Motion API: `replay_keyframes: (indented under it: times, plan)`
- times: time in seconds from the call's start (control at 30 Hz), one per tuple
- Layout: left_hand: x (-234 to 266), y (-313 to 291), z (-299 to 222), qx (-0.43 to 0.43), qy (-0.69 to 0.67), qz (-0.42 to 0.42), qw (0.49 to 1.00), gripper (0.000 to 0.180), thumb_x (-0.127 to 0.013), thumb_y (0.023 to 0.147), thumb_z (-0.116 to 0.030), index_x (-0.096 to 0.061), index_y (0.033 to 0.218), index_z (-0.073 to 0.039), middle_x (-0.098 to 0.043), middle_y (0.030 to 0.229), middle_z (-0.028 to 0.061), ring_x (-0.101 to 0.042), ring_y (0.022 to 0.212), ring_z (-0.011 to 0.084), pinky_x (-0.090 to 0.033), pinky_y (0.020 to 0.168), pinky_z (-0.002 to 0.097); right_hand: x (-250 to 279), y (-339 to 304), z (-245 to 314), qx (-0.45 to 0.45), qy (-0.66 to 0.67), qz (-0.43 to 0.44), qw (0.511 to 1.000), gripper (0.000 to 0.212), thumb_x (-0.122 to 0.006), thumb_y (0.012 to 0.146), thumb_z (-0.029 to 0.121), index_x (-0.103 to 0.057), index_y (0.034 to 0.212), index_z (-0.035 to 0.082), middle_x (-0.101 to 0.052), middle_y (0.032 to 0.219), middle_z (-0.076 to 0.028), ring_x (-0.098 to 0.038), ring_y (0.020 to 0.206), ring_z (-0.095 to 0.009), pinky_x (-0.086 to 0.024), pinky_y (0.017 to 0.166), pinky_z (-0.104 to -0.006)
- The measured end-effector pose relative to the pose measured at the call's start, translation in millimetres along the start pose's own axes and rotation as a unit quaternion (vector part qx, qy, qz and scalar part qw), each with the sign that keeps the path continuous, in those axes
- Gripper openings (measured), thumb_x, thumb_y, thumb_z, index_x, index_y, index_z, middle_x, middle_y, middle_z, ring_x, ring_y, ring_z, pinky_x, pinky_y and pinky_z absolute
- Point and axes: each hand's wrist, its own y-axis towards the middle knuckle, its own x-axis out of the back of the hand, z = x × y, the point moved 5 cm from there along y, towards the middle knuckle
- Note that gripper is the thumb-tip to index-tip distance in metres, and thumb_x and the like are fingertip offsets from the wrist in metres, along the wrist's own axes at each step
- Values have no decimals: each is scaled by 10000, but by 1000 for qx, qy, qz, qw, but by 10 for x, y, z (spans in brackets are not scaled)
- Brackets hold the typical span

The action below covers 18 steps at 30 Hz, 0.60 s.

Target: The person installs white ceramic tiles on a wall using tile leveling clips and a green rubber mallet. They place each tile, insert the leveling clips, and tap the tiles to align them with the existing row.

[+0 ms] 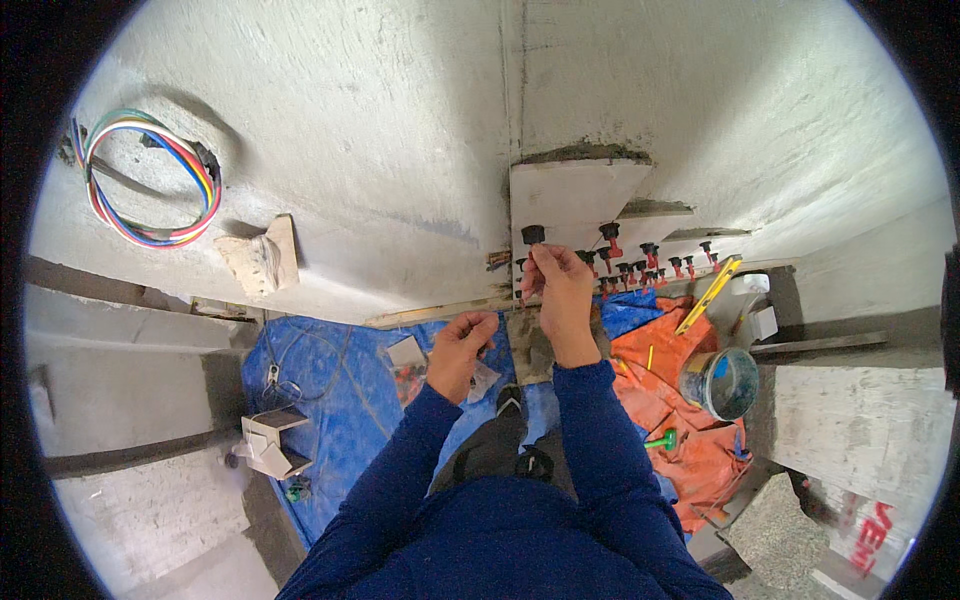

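Observation:
White tiles [570, 190] are set against the plastered wall ahead, with several red tile levelers with black caps [609, 232] along their joints. My right hand [565, 305] is raised to the tiles. Its thumb and fingers pinch just below the black cap of a tile leveler [533, 235] at the left edge of the tiling. Lower and to the left, my left hand [460, 352] is held in the air with curled fingers. What it holds, if anything, is hidden.
A blue tarp [340, 380] and an orange sheet [680, 380] cover the floor. At right are a yellow spirit level [710, 295], a bucket [732, 384] and a green-handled tool [661, 440]. Coiled wires [212, 190] hang from the left wall. Cut tiles [268, 445] lie lower left.

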Motion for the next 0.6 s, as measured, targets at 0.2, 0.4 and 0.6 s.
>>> replay_keyframes:
  times: [0.2, 0.4, 0.6]
  plan:
    - [11, 99, 7, 6, -8, 7, 1000, 271, -732, 986, -275, -715, 1106, -33, -668, 920, -15, -569, 776, 89, -444, 697, 258, -37, -179, 241, 248, -385, -98, 883, 281, -776, 932, 196, -662, 1086, -10, -707, 857, -104, -668, 655, -200, -535, 602, -373]
    - [24, 122, 40, -9, -10, 18, 1000, 273, -723, 990, -274, -713, 1095, -23, -672, 924, -13, -566, 757, 86, -440, 676, 246, -97, -202, 253, 315, -506, -71, 800, 229, -738, 950, 202, -677, 1064, 13, -716, 913, -161, -692, 726, -336, -543, 662, -437]
    - [-55, 159, -52, 0, 27, 3, 1000, 309, -720, 996, -284, -716, 1094, 9, -688, 907, 25, -589, 777, 110, -473, 700, 273, -119, -193, 243, 331, -499, -67, 798, 182, -677, 993, 178, -686, 1012, -2, -713, 894, -205, -693, 777, -404, -542, 682, -463]
